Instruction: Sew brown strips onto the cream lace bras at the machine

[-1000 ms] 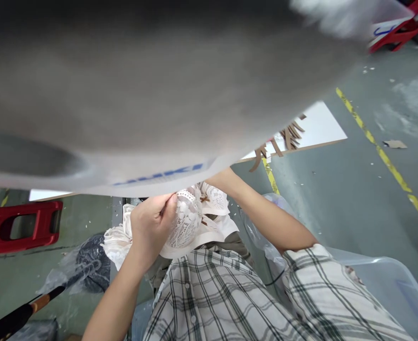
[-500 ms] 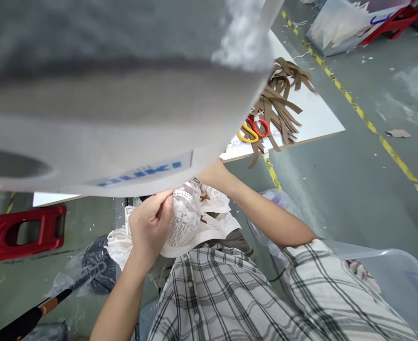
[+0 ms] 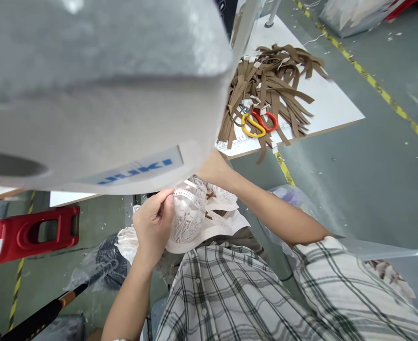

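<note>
A white lace bra (image 3: 189, 220) with small brown bows lies across my lap, its upper edge running under the sewing machine (image 3: 131, 128). My left hand (image 3: 154, 222) is closed, thumb and fingers pinching the bra's edge beside the lace cup. Behind the machine's head, my right hand (image 3: 212, 166) reaches in from the right. Its fingers are hidden there, so whatever they touch does not show. White ruffled fabric (image 3: 127, 242) hangs at the left of the bra.
Brown fabric strips (image 3: 276, 90) lie heaped on the white table (image 3: 337, 104), with red-and-yellow-handled scissors (image 3: 258, 124) on them. A red stool (image 3: 31, 234) stands at left. A clear plastic bin (image 3: 401, 265) is at right. Yellow-black tape (image 3: 379, 90) marks the floor.
The viewpoint has shifted, uncovering more of the brown strips and the table beside the machine. My left hand keeps its pinch on the bra, and both hands stay near the same spot.
</note>
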{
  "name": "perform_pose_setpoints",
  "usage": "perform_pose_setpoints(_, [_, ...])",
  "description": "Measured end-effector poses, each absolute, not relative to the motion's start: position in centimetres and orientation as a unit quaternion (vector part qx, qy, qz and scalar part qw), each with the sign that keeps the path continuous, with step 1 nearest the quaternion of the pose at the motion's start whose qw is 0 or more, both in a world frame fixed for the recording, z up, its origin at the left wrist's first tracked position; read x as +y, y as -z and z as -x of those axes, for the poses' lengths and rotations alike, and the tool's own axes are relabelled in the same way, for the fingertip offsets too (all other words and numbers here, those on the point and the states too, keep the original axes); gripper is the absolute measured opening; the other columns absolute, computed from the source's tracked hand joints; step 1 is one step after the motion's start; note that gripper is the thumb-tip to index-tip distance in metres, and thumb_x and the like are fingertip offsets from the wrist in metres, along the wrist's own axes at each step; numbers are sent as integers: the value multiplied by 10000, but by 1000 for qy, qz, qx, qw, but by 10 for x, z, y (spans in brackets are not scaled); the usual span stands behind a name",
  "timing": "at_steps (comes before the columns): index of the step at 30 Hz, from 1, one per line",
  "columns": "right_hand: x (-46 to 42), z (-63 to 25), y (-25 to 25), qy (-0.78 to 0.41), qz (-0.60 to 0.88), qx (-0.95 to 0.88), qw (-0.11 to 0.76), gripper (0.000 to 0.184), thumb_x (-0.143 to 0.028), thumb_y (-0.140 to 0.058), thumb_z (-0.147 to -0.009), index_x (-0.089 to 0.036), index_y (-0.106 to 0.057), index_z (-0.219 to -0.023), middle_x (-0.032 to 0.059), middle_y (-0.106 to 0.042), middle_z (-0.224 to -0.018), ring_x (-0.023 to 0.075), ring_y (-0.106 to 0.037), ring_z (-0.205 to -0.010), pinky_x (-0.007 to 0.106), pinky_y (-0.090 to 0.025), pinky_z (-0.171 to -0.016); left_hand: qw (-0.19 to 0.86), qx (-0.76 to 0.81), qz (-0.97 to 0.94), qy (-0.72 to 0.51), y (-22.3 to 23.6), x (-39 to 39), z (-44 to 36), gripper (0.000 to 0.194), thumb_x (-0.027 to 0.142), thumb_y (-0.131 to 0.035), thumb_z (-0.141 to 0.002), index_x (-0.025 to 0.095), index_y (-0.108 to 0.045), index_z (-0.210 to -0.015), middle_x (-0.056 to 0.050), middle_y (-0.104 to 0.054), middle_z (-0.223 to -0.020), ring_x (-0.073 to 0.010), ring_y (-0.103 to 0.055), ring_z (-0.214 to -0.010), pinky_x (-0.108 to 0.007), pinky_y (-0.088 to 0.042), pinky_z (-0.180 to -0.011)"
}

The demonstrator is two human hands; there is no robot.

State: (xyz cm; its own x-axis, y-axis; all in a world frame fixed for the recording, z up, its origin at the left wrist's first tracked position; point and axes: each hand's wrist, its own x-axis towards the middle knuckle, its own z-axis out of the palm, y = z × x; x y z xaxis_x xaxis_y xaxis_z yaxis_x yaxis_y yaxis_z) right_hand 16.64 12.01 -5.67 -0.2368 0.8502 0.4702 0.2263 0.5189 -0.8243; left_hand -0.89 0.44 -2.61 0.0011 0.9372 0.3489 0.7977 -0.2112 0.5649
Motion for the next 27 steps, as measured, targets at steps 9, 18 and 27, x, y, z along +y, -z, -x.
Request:
perform_pose_setpoints(9, [121,-166,56,-327,380,-720,480,56,-223,-567,-829,-188,-601,-803,47,-643,-922,191,-597,-915,332,-474,-816,132,635,-677,-347,27,4,10,205,273,-590,-922,225,-771,-1007,-23,-784,-930,-141,-708,-764,-227,-534,-677])
perform_pose_setpoints(18, [118,-165,52,-328,423,-714,450,79,-249,-583,-836,-182,-624,-827,54,-630,-928,196,-599,-862,342,-478,-799,133,672,-637,-354,34,6,13,213,340,-626,-889,193,-674,-1036,23,-654,-701,-127,-616,-683,-227,-490,-681])
perform_pose_setpoints(27, [86,-181,43,-401,430,-668,457,157,-288,-590,-886,-183,-583,-769,23,-592,-875,153,-549,-818,298,-452,-758,358,665,-567,-328,17,-9,5,202,412,-608,-900,219,-556,-932,98,-428,-486,-94,-378,-411,-220,-322,-458])
